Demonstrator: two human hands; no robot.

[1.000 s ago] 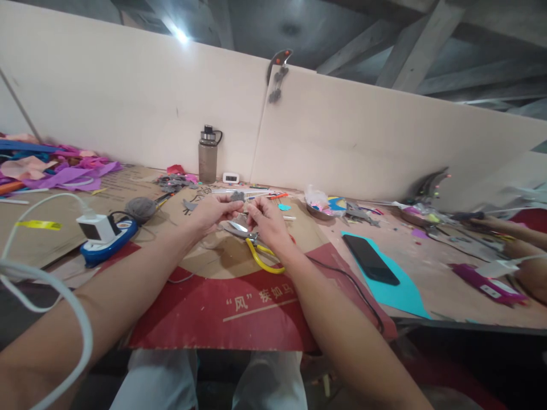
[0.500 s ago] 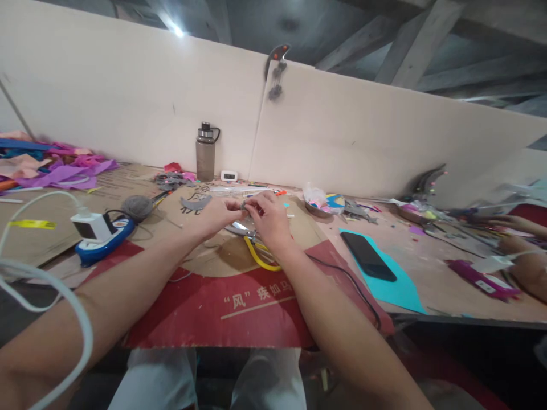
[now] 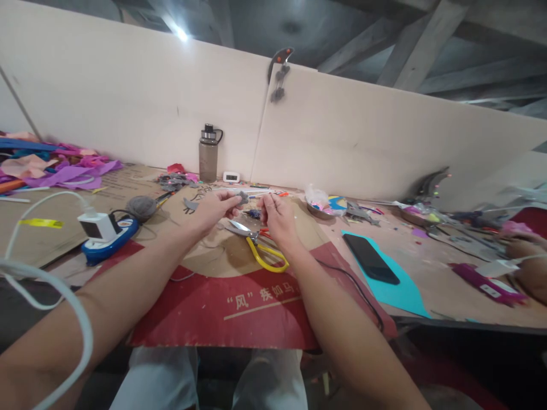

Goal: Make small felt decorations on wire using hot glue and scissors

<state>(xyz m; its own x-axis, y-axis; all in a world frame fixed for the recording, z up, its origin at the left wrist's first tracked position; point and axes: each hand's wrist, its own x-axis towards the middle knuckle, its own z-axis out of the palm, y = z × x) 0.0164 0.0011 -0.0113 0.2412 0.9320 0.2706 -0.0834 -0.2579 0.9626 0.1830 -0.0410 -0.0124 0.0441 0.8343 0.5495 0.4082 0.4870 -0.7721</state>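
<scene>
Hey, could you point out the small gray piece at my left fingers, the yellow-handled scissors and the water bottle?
Small gray piece (image 3: 243, 197): head view, on its exposed face.
Yellow-handled scissors (image 3: 253, 254): head view, on a yellow handle.
Water bottle (image 3: 208, 162): head view, middle of its body.

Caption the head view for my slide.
Left hand pinches a small gray piece, right hand close beside it, yellow-handled scissors lying nearby.

A bare left hand (image 3: 219, 209) and bare right hand (image 3: 277, 215), together 0.5 seconds ago, now stand apart, revealing a small grey fuzzy scrap (image 3: 243, 198) in the left and more of the yellow-handled metal scissors (image 3: 252, 245).
</scene>
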